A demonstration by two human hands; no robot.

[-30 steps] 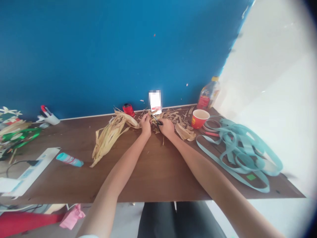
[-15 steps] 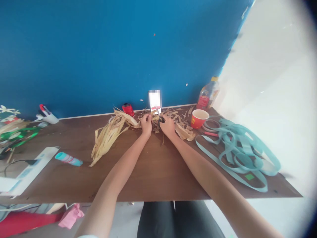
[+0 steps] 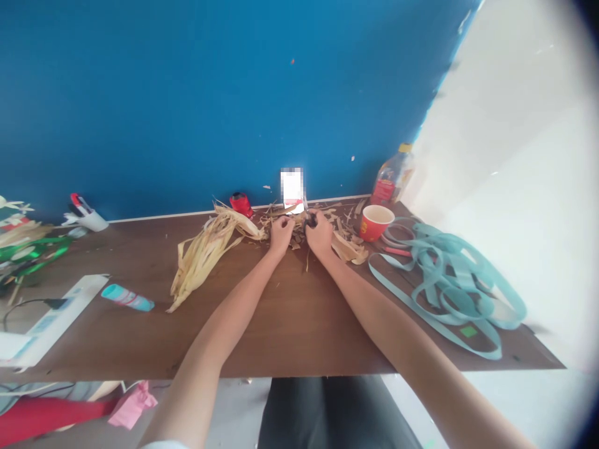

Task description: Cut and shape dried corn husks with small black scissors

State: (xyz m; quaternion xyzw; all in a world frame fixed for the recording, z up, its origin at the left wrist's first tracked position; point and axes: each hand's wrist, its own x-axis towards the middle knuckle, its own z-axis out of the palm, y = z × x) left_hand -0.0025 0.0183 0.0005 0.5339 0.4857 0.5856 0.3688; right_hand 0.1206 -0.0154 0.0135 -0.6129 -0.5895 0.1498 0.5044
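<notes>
My left hand [image 3: 281,233] is closed in a pinch on a small strip of dry husk [image 3: 291,209], over the heap of cuttings. My right hand [image 3: 320,232] grips the black handles of a pair of scissors [image 3: 309,219], whose blades point up and away towards the wall. Around both hands lies a pile of brown dry husk scraps [image 3: 344,237]. Left of my left hand rests a bundle of pale corn husks [image 3: 199,268]. A bright phone screen [image 3: 292,187] leans on the blue wall just behind the hands.
A red paper cup [image 3: 374,227] and a plastic bottle [image 3: 390,181] stand at the right, beside a tangle of teal ribbon [image 3: 449,287]. Leftward are a blue glue stick [image 3: 128,297], a white power strip [image 3: 60,324] and a white pen cup [image 3: 93,220]. Something red [image 3: 241,204] sits by the wall.
The scissors have swung from pointing up-left to pointing more nearly straight up. My left hand has turned slightly and shifted a little. The view has moved slightly.
</notes>
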